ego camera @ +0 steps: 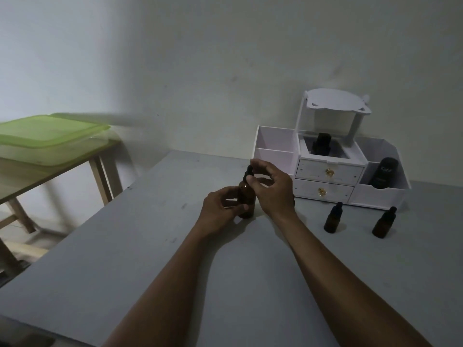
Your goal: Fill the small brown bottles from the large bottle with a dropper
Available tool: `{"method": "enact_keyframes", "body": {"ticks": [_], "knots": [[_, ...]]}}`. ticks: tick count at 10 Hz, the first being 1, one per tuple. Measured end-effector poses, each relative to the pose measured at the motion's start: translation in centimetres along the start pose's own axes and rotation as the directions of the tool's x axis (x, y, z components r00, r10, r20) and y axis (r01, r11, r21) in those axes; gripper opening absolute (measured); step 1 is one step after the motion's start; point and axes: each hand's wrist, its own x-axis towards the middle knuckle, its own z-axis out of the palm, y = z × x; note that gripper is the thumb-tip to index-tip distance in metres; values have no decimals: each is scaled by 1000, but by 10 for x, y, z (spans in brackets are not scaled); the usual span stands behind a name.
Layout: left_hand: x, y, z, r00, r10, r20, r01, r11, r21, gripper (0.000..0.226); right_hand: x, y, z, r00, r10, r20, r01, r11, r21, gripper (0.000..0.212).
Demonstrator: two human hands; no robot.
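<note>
A grey table [150, 259] fills the lower frame. At centre, the left hand [218, 211] clamps the large bottle [246, 199] standing upright; the right hand [271, 186] pinches its dropper [249, 171]. Two small bottles [333, 217] [384, 222] stand right. Behind, a white organiser [330, 171]; upper left, a wooden side table [55, 159].

Large bottle [246, 200] stands on table [125, 259], left of organizer [330, 171]; two small bottles [332, 218] [383, 222] before the organizer.
</note>
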Motion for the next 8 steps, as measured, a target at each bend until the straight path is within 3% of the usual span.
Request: {"method": "enact_keyframes", "body": {"ticks": [5,8], "knots": [[-1,3,1,1000,7,-9,-7,1000,15,50,-4,-3,2,1000,0,-30,-1,1000,-31,25],[-6,0,3,999,34,-38,-32,998,45,62,-12,-7,-1,999,-31,-20,30,999,-40,41]]}}
